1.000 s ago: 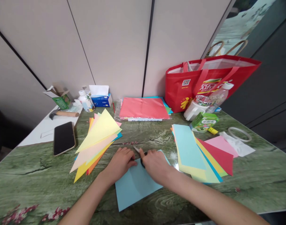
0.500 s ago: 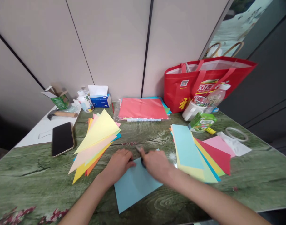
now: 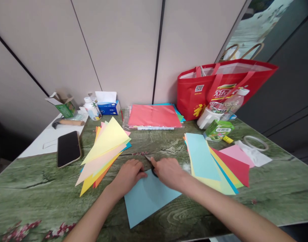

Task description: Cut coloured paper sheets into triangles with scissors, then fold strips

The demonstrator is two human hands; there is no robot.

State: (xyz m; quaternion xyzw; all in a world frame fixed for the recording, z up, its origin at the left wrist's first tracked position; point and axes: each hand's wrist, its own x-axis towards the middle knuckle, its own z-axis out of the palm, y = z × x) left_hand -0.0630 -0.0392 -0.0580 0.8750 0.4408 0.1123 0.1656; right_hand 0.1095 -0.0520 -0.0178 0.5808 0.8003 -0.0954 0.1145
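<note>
A light blue sheet of paper (image 3: 150,198) lies at a slant on the table in front of me. My left hand (image 3: 130,174) bends over its far left edge, with the thumb on the paper. My right hand (image 3: 169,173) is closed around the dark handle of a pair of scissors (image 3: 148,158). The pale blades stick out to the left, past the sheet's far edge and close to my left fingers. Most of the handle is hidden in my palm. The sheet's far right part is covered by my right hand and forearm.
Fanned coloured papers (image 3: 106,144) lie left, others (image 3: 203,158) right. Behind is a packet of red paper (image 3: 154,116). A phone (image 3: 69,149), hammer (image 3: 70,122) and bottle (image 3: 92,109) stand left. A red bag (image 3: 190,92), cup (image 3: 206,118), green carton (image 3: 219,130) and tape roll (image 3: 256,143) are right.
The blue paper's far right corner, visible beyond my right hand earlier, no longer shows; more paper shows below my right wrist. My left hand keeps its place, and the view shifts slightly.
</note>
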